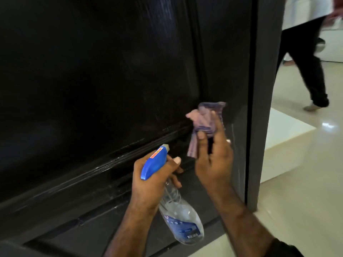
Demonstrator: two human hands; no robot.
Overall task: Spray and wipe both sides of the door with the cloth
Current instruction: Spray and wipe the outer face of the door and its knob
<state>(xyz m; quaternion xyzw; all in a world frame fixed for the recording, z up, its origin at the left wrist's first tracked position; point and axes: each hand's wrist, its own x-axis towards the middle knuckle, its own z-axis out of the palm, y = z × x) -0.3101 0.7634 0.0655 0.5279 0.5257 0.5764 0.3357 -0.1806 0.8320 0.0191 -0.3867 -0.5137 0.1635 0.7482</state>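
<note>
Low on the dark door (96, 75), the left hand (148, 184) wraps the spray bottle (178, 210), nozzle aimed at the ribbed moulding mid-frame. The right hand (213, 160) pinches the purple cloth (204, 123), seemingly against the panel. Best to mist lightly, then wipe along the grooves.

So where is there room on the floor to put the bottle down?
The pale floor right of the door edge is bare, between the door and the white step. Farther back a person is walking, so that part is busy. By the door panel it is crowded: the left hand holds the bottle, the right hand the cloth.
</note>
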